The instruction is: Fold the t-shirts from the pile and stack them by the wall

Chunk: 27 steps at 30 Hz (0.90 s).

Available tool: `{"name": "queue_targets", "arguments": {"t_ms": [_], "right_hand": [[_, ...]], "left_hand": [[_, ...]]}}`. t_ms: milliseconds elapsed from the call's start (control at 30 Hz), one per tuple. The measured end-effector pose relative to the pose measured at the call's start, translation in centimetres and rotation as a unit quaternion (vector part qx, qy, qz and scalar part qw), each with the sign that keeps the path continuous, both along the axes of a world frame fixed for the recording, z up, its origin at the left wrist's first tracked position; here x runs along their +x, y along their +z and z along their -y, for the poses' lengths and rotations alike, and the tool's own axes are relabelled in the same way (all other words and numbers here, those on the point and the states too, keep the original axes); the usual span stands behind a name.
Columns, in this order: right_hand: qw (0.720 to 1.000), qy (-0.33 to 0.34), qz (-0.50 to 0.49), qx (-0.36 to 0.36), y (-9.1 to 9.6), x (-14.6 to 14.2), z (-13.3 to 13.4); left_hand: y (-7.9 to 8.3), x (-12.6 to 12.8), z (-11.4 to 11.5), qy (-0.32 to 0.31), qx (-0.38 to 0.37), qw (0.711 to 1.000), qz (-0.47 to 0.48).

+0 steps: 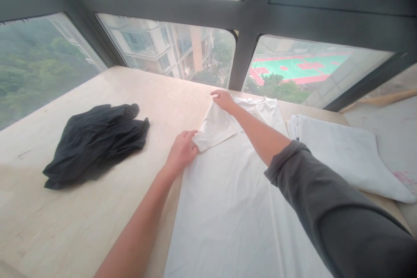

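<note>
A white short-sleeved shirt (228, 191) lies spread lengthwise in front of me, its collar end toward the window. Its left sleeve is laid inward across the body. At the sleeve's lower outer corner, my left hand (183, 150) is closed on the fabric, with the fingertips partly hidden. My right hand (224, 100) reaches over the shirt and grips it at the left shoulder, close to the collar; its index finger sticks out a little.
A crumpled black garment (97, 143) lies to the left on the pale stone-like ledge (156, 91). To the right rests a folded white cloth (339, 143). Dark window frames (247, 26) border the far edge, with buildings and a sports court outside.
</note>
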State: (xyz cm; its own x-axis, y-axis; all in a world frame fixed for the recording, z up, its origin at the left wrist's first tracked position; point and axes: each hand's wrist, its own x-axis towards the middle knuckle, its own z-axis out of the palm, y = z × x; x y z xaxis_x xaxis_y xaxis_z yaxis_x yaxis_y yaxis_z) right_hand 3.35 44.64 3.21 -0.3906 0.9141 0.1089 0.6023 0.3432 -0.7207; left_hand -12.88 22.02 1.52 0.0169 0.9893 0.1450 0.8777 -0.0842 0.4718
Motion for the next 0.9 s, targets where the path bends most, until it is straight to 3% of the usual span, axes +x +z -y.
{"name": "queue_targets", "arguments": {"t_ms": [133, 267, 500, 767, 900], "right_hand": [[0.999, 0.032, 0.017, -0.014, -0.7, 0.0, 0.3], [0.998, 0.05, 0.03, -0.012, -1.5, 0.3, 0.5], [1.0, -0.007, 0.02, 0.018, -2.1, -1.3, -0.2], [0.999, -0.006, 0.038, 0.025, -2.2, -1.5, 0.9], [0.992, 0.037, 0.038, 0.118, -2.3, -0.7, 2.9]], "left_hand": [[-0.5, 0.7, 0.2, 0.036, 0.075, 0.995, -0.059], [-0.4, 0.8, 0.3, -0.009, 0.142, 0.973, -0.18], [-0.2, 0.2, 0.9, -0.023, 0.111, 0.968, -0.222], [0.4, 0.4, 1.8, -0.005, 0.08, 0.978, -0.194], [0.5, 1.0, 3.5, 0.013, 0.062, 0.984, -0.166]]}}
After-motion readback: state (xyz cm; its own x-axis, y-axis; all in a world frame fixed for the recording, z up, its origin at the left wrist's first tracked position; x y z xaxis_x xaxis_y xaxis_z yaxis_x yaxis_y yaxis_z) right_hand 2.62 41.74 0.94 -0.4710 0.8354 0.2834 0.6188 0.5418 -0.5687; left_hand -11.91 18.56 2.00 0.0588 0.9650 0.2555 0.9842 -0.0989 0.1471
